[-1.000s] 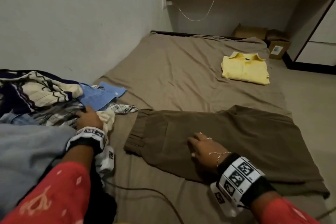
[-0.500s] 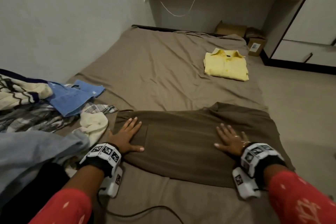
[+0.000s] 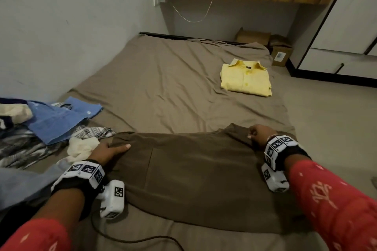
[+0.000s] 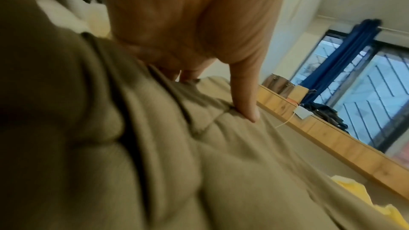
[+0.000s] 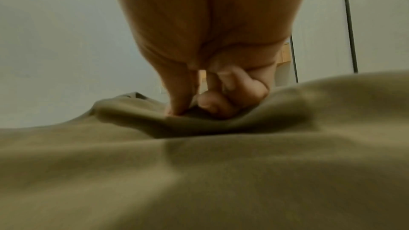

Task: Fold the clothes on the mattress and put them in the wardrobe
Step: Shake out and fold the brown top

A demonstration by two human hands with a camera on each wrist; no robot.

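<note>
Gripping the far edge of the flat olive-brown trousers point(image 3: 200, 171) at both ends, the person is partway through folding this one garment, which lies crosswise on the near part of the mattress under its taupe fitted sheet point(image 3: 163, 79). The left hand point(image 3: 108, 152) sits at about nine o'clock on the cloth, thumb laid on top and fingers tucked under the waistband edge, so it holds a pinch of fabric; the left wrist view shows the thumb pressing into a ridge of cloth. The right hand point(image 3: 258, 135) at about two o'clock has its fingers curled tight, and the right wrist view shows thumb and fingertips clamped on a raised fold of the same cloth. A folded pale-yellow collared shirt point(image 3: 245, 79) lies well apart at one o'clock, and an unfolded heap of blue, plaid and cream clothes point(image 3: 53, 124) waits at nine to ten o'clock, just beside the trousers. Judging from the grips, the next move likely calls for lifting both ends together and bringing the far edge toward the near one, keeping the edges level. The white panelled wardrobe point(image 3: 346, 26) stands at two o'clock, so much of the task appears to remain.
</note>
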